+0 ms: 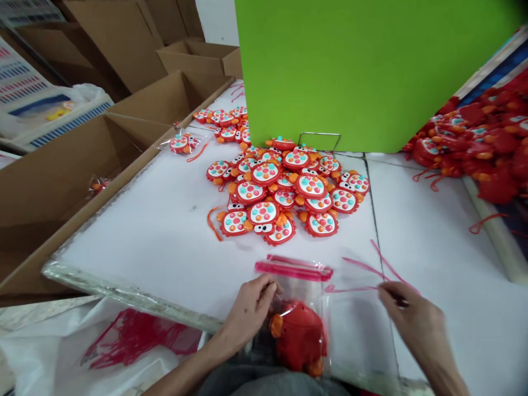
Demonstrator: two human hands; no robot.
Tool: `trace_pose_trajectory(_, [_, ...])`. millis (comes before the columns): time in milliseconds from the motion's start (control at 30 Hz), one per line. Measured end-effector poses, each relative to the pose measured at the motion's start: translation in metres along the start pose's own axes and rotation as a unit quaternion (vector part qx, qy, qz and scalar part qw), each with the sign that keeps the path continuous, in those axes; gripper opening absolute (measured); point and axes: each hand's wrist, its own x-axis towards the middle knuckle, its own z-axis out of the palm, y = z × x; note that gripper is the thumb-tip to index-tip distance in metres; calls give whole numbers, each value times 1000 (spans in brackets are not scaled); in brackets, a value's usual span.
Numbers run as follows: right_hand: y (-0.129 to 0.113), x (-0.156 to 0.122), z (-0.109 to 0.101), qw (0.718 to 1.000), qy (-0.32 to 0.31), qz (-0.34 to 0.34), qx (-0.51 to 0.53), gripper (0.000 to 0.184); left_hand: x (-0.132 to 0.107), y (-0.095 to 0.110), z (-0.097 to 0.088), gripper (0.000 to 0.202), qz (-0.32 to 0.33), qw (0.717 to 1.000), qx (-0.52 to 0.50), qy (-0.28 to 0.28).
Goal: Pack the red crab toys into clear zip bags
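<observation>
My left hand [249, 311] is closed on the left edge of a clear plastic bag [303, 291] with a pink strip across its top. Inside the bag lies a red crab-shaped toy [300, 336], back side up, at the near edge of the white table [157, 231]. My right hand [412, 319] pinches a thin pink strip [363, 278] that runs leftward to the bag's top. A heap of red and orange crab toys [284, 192] with coloured dots lies in the middle of the table beyond my hands.
A tall green panel [363, 71] stands behind the heap. More red toys [482, 143] are piled at the right. Open cardboard boxes [61, 176] line the left side, one bagged toy [183, 143] at the table's edge. A bag of pink strips [136, 335] lies lower left.
</observation>
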Motion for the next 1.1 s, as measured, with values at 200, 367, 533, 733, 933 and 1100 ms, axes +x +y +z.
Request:
trace_pose_trajectory(200, [79,-9,-37,975,-9,65,-212,37,3,-8,2,19,-72,985,-157,-25])
trace_pose_trajectory(367, [1,-18,-25,997,7,-63,-53,28,5,-9,2,15,-71,975,-208,-39])
trace_pose_trajectory(533, [-62,-1,16,951,-244,-82,172,24,5,-12,3,14,-62,978,-196,-26])
trace_pose_trajectory(733, [-54,2,40,904,-280,-90,310,9,5,-16,1,13,-74,976,-203,-32])
trace_pose_trajectory(933, [-53,-10,37,918,-252,-112,284,15,8,-15,-4,12,-80,975,-200,-46])
trace_pose_trajectory(1100, [-56,-18,30,943,-208,-200,164,27,2,-4,2,14,-53,992,-118,-3])
